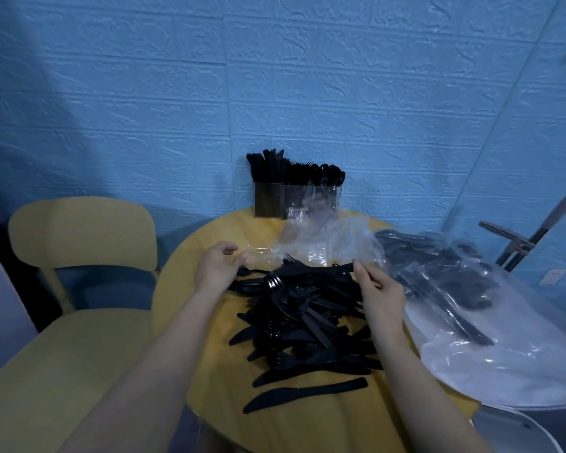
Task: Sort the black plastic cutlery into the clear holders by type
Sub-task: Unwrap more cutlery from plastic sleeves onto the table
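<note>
A heap of black plastic cutlery [303, 317] lies in the middle of the round yellow table [193, 322], with knives, forks and spoons mixed. Three clear holders [294, 199] stand at the far edge against the wall, left one with knives, middle with forks, right with spoons. My right hand [378, 289] pinches the end of a black piece of cutlery [324, 270] at the far side of the heap. My left hand [217, 268] hovers at the heap's far left with loosely curled fingers; its fingertips are at the piece's other end, and whether they hold it cannot be told.
An empty clear plastic bag [324, 243] lies crumpled between the heap and the holders. A second clear bag [471, 299] with more black cutlery covers the table's right side. A yellow chair [79, 243] stands to the left. A metal stand [520, 243] is at the right.
</note>
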Tool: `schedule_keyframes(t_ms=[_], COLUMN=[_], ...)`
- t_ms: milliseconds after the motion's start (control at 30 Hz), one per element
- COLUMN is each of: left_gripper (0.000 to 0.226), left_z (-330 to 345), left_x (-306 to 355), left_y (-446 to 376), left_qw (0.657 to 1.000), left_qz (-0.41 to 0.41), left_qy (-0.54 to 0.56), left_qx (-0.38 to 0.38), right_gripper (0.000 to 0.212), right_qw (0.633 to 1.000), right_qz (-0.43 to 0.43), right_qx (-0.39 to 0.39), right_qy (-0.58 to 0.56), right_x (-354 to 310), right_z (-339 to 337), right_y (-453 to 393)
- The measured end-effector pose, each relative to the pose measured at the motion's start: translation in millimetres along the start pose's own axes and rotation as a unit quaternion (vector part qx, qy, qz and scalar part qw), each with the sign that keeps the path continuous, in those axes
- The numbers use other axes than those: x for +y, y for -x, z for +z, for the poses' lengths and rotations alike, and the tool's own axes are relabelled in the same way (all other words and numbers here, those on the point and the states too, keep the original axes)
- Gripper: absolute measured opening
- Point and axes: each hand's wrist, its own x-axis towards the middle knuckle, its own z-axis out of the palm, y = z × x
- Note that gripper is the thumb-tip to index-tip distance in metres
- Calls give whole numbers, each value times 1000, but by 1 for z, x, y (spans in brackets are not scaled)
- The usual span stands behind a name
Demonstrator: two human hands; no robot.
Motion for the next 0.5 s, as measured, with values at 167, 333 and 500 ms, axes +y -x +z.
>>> schedule_keyframes(t_ms=[167,333,500], left_gripper=[29,20,10], left_z=[-13,-28,-33], left_x=[-10,-4,18], left_y=[11,40,94], left_qw=[998,994,988], left_qz=[32,80,111], left_qy=[-45,0,100], left_qx=[31,70,47], right_gripper=[7,10,6], right_qw=[998,987,963], right_qz=[8,27,49], right_qx=[-7,32,-4], right_qy=[-60,-156,-264], right_x=[2,-4,-17], right_z=[-3,-9,-11], right_y=[1,14,36])
